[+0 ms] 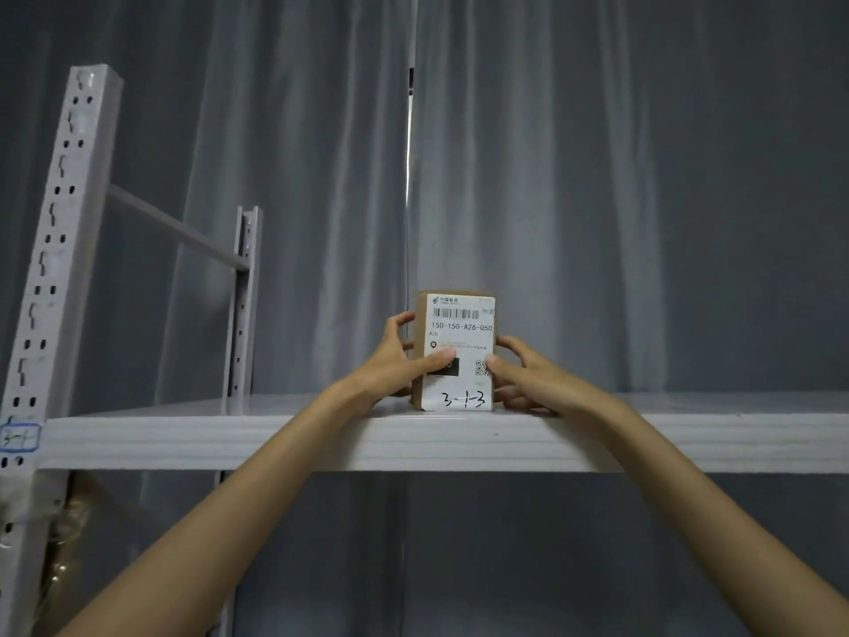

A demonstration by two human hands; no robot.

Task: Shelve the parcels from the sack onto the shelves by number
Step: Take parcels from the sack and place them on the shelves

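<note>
A small brown cardboard parcel point(455, 333) stands upright on the white shelf point(183, 441), near its front edge. Its white label faces me, with a barcode, printed text and "3-1-3" handwritten at the bottom. My left hand point(397, 360) grips the parcel's left side, thumb across the label and fingers round the edge. My right hand point(521, 372) grips the right side, thumb on the label by the QR code. A blue-framed tag point(18, 437) reading "3-1" is stuck on the left post at shelf height.
White perforated uprights stand at the left, a front post point(55, 250) and a rear post point(243, 305), joined by a slanting crossbar point(174, 227). Grey curtains point(620, 177) hang behind the rack. Something brownish in clear plastic point(69, 521) shows below the shelf at left.
</note>
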